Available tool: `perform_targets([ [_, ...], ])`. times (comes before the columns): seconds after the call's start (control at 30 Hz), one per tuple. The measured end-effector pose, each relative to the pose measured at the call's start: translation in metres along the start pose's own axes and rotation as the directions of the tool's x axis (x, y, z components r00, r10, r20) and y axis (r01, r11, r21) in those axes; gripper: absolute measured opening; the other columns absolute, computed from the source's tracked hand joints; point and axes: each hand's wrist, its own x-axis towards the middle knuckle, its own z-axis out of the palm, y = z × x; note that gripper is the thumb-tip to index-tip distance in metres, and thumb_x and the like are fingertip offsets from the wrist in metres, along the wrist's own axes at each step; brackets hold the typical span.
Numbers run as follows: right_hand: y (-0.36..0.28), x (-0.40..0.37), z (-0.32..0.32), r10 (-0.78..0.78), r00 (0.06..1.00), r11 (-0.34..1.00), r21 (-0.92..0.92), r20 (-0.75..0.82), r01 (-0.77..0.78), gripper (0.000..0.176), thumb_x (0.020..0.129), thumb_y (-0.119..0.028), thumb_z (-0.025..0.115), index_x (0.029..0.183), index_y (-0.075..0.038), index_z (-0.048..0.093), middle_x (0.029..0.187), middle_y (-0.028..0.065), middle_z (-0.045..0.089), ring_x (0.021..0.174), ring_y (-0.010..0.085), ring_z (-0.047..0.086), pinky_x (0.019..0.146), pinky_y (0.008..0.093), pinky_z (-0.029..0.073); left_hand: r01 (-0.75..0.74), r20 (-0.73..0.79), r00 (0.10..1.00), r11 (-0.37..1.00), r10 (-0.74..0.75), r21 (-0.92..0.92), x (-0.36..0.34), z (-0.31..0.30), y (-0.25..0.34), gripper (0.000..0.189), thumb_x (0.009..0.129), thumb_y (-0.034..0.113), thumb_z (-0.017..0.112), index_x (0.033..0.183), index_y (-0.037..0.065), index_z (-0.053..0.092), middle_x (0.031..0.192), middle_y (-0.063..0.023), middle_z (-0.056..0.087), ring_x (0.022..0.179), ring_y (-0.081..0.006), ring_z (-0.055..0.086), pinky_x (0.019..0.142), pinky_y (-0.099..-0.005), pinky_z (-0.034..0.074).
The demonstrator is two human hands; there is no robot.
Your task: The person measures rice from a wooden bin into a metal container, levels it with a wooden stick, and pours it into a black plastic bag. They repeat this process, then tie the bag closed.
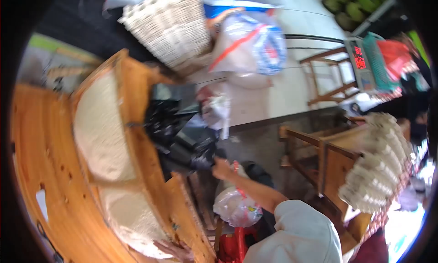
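My right hand (222,168), at the end of a bare forearm and a white sleeve, has its fingers closed on black plastic bags (185,135) that hang at the wooden bin's outer side. At the bottom edge, my left hand (177,251) is blurred beside the white grain (137,224) in the nearer compartment; its fingers are too smeared to read. More pale grain (102,130) fills the farther compartment of the wooden bin (137,112). A clear plastic bag with red marks (237,208) is below my right forearm.
A wicker basket (169,25) and filled sacks (251,44) stand at the top. Stacked egg trays (376,167) sit on a wooden stand (340,167) at the right. Behind are a wooden stool (331,73) and a digital scale (360,62). A red stool (232,247) is low in the centre.
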Motion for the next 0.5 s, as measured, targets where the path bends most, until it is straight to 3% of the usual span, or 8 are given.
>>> perform_targets([
  [0.07,-0.018,-0.048,-0.030,-0.063,0.997,0.998,0.016,0.052,0.063,0.029,0.068,-0.010,0.051,0.094,0.002,0.055,0.082,0.0285,0.060,0.082,0.0438,0.059,0.073,0.0512,0.047,-0.005,0.004,1.000,0.987,0.005,0.162,-0.018,0.016,-0.011,0.072,0.090,0.046,0.044,0.143,0.006,0.016,0.144,-0.0259,0.019,0.131,-0.0465,0.020,0.100,-0.0594,0.028],
  [0.13,-0.039,-0.090,-0.063,-0.116,0.985,0.993,-0.014,0.126,0.119,0.025,0.067,-0.010,0.050,0.088,0.003,0.053,0.078,0.0286,0.059,0.077,0.0463,0.057,0.071,0.0523,0.046,0.501,0.197,0.865,0.817,-0.461,-0.287,-0.007,0.002,0.015,0.071,0.091,0.046,0.042,0.143,0.005,0.017,0.142,-0.0280,0.022,0.127,-0.0481,0.025,0.102,-0.0578,0.026],
  [0.17,-0.045,-0.108,-0.075,-0.147,0.978,0.988,-0.024,0.149,0.152,0.026,0.067,-0.010,0.050,0.089,0.003,0.053,0.077,0.0279,0.059,0.076,0.0458,0.058,0.071,0.0524,0.047,0.483,0.190,0.876,0.823,-0.444,-0.299,-0.011,0.002,0.014,0.071,0.091,0.046,0.042,0.143,0.005,0.017,0.142,-0.0280,0.022,0.127,-0.0481,0.025,0.102,-0.0578,0.026],
  [0.23,-0.060,-0.141,-0.099,-0.188,0.970,0.980,-0.032,0.153,0.195,0.027,0.067,-0.010,0.050,0.090,0.003,0.052,0.076,0.0272,0.059,0.076,0.0453,0.058,0.070,0.0525,0.047,-0.063,0.033,0.998,0.935,0.055,0.350,-0.017,0.000,0.014,0.071,0.092,0.048,0.040,0.144,0.006,0.017,0.142,-0.0252,0.024,0.127,-0.0463,0.028,0.104,-0.0564,0.023],
  [0.27,-0.070,-0.155,-0.110,-0.167,0.972,0.984,-0.030,0.164,0.174,0.028,0.068,-0.010,0.051,0.092,0.003,0.052,0.075,0.0268,0.059,0.076,0.0449,0.058,0.070,0.0524,0.047,-0.066,0.010,0.998,0.937,0.067,0.342,-0.011,0.001,0.026,0.071,0.092,0.048,0.040,0.144,0.006,0.017,0.142,-0.0252,0.024,0.127,-0.0463,0.028,0.104,-0.0564,0.023],
  [0.33,-0.084,-0.174,-0.119,-0.163,0.972,0.985,-0.030,0.170,0.170,0.029,0.068,-0.011,0.051,0.094,0.003,0.052,0.075,0.0264,0.059,0.076,0.0445,0.059,0.070,0.0523,0.047,0.312,0.347,0.909,0.930,-0.231,-0.197,0.028,-0.029,0.115,0.071,0.089,0.041,0.051,0.141,0.004,0.021,0.137,-0.0242,0.032,0.125,-0.0390,0.034,0.103,-0.0496,0.027],
  [0.43,-0.104,-0.200,-0.121,-0.286,0.953,0.958,0.034,0.101,0.285,0.030,0.072,-0.014,0.054,0.097,0.003,0.052,0.076,0.0243,0.060,0.076,0.0429,0.060,0.069,0.0511,0.048,0.649,0.628,0.758,0.110,-0.176,-0.753,0.024,-0.008,0.177,0.066,0.080,0.030,0.068,0.129,-0.001,0.036,0.120,-0.0180,0.049,0.108,-0.0275,0.051,0.091,-0.0368,0.042],
  [0.5,-0.120,-0.207,-0.127,-0.271,0.955,0.962,0.075,0.122,0.263,0.030,0.072,-0.015,0.055,0.096,0.003,0.053,0.079,0.0241,0.061,0.078,0.0416,0.060,0.069,0.0505,0.048,0.784,0.818,0.576,-0.281,-0.006,-0.554,0.046,0.012,0.188,0.060,0.080,0.028,0.067,0.124,-0.003,0.041,0.116,-0.0152,0.051,0.099,-0.0260,0.056,0.078,-0.0347,0.049],
])
